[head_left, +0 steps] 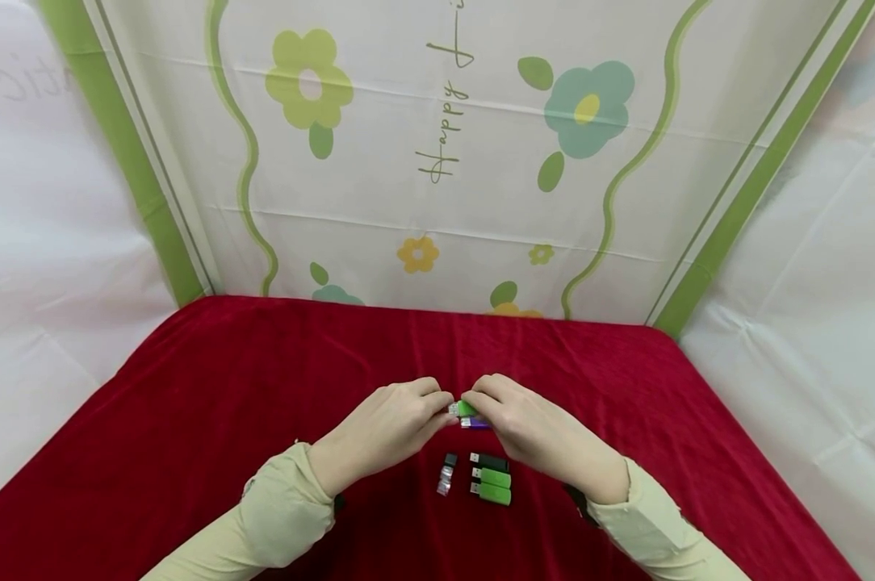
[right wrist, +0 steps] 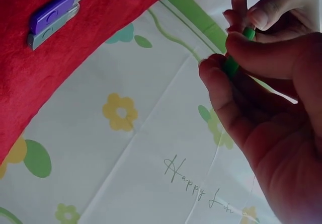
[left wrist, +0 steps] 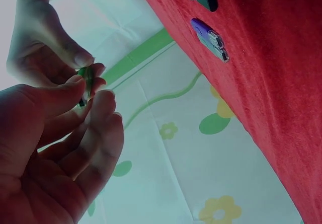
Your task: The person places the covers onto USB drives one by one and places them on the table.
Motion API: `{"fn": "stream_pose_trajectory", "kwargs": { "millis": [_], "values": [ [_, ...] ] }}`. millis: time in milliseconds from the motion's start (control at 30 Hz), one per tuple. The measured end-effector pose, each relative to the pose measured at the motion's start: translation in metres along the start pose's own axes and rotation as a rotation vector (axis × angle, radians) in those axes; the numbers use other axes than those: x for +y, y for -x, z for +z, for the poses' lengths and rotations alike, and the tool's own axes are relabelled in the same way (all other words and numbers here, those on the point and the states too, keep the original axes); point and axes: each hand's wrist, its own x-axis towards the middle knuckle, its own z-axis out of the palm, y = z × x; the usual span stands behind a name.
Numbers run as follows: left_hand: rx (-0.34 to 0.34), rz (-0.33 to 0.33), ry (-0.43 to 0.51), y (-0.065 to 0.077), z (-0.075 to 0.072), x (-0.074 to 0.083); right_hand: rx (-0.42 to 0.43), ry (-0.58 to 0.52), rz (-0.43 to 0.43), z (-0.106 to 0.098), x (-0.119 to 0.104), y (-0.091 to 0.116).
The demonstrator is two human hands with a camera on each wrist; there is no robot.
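Both hands meet over the cloth at a green USB flash drive (head_left: 467, 408). My right hand (head_left: 539, 424) pinches its green body between thumb and fingers. My left hand (head_left: 390, 424) pinches its silvery, see-through end, with the fingertips covering part of it. In the right wrist view the green body (right wrist: 231, 67) shows between the right thumb and fingers. Just below the hands lie a purple flash drive (head_left: 475, 423) and, in the right wrist view, a grey one (right wrist: 53, 28) right alongside it.
Nearer the body, a black flash drive (head_left: 490, 462) and two green flash drives (head_left: 494, 493) lie in a stack of rows. Left of them is a short column of small clear pieces (head_left: 445, 482) with a dark piece (head_left: 450, 459) on top. A red cloth (head_left: 278, 379) covers the table; printed fabric walls (head_left: 379, 194) enclose it.
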Motion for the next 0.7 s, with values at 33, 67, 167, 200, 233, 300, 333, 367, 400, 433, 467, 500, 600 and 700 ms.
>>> {"fn": "stream_pose_trajectory", "kwargs": {
  "millis": [33, 67, 167, 200, 233, 300, 333, 367, 400, 433, 467, 500, 600, 700],
  "values": [
    [-0.006, -0.008, 0.002, 0.0, 0.0, 0.0, -0.004, -0.011, 0.004, 0.0, 0.0, 0.0],
    [-0.012, -0.015, 0.004, 0.0, 0.0, 0.0, -0.006, -0.021, 0.007, 0.0, 0.0, 0.0],
    [-0.027, -0.036, 0.011, 0.0, 0.001, 0.0, 0.002, -0.062, 0.016, 0.001, 0.001, 0.001],
    [-0.031, -0.041, 0.011, 0.0, 0.001, 0.0, 0.005, -0.074, 0.02, 0.001, 0.001, 0.001],
    [-0.035, -0.046, 0.012, 0.001, 0.002, 0.0, 0.007, -0.087, 0.025, 0.001, 0.002, 0.002],
    [-0.042, -0.053, 0.016, 0.001, 0.004, -0.001, 0.008, -0.102, 0.032, 0.003, 0.002, 0.003],
    [-0.047, -0.055, 0.015, 0.002, 0.004, -0.001, 0.008, -0.104, 0.037, 0.004, 0.003, 0.004],
    [-0.05, -0.056, 0.015, 0.002, 0.005, -0.002, 0.007, -0.108, 0.042, 0.004, 0.003, 0.004],
    [-0.052, -0.057, 0.015, 0.002, 0.006, -0.002, 0.005, -0.112, 0.048, 0.005, 0.004, 0.005],
    [-0.053, -0.057, 0.015, 0.002, 0.007, -0.003, 0.007, -0.115, 0.052, 0.005, 0.004, 0.005],
    [-0.052, -0.057, 0.015, 0.002, 0.007, -0.003, 0.008, -0.118, 0.058, 0.005, 0.005, 0.005],
    [-0.048, -0.056, 0.014, 0.002, 0.008, -0.004, 0.012, -0.123, 0.064, 0.005, 0.006, 0.005],
    [-0.034, -0.053, 0.009, 0.001, 0.007, -0.005, 0.018, -0.141, 0.075, 0.004, 0.008, 0.004],
    [-0.023, -0.05, 0.003, 0.001, 0.007, -0.006, 0.016, -0.146, 0.075, 0.006, 0.011, 0.004]
  ]
}}
